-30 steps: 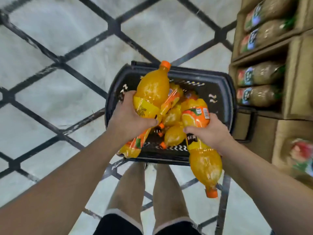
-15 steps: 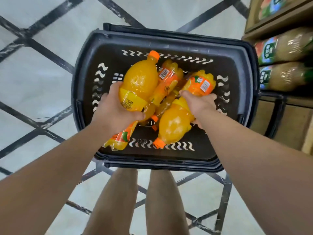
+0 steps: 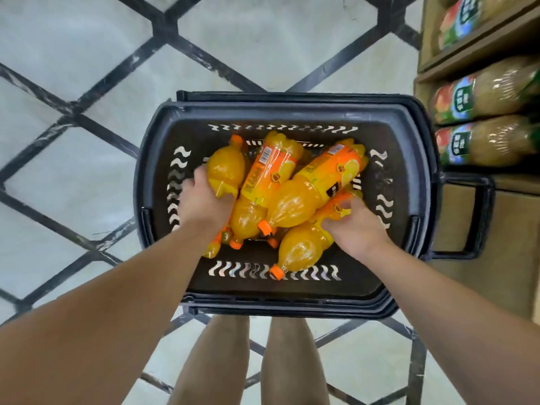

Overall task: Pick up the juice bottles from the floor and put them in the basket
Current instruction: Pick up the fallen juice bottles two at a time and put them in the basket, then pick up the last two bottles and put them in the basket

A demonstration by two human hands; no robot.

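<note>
A black plastic basket (image 3: 152, 182) stands on the floor in front of my legs. Several orange juice bottles with orange caps lie inside it. My left hand (image 3: 204, 203) grips the leftmost bottle (image 3: 226, 168) around its middle, its cap pointing away from me. My right hand (image 3: 355, 229) holds the nearest bottle (image 3: 301, 249) by its labelled part; its cap points toward me, close to the basket's near wall. Two more bottles (image 3: 271, 171) (image 3: 315, 185) lie between my hands, caps toward me.
Wooden shelves (image 3: 467, 48) with large pale-juice bottles (image 3: 491, 141) stand at the right, close to the basket's side handle (image 3: 482, 217). The floor (image 3: 73, 83) is pale tile with dark diagonal lines. My bare legs (image 3: 254, 361) are just behind the basket.
Both hands have sunk deeper into the basket with their bottles. The right hand's bottle now lies low at the near side; the left bottle rests lower among the others.
</note>
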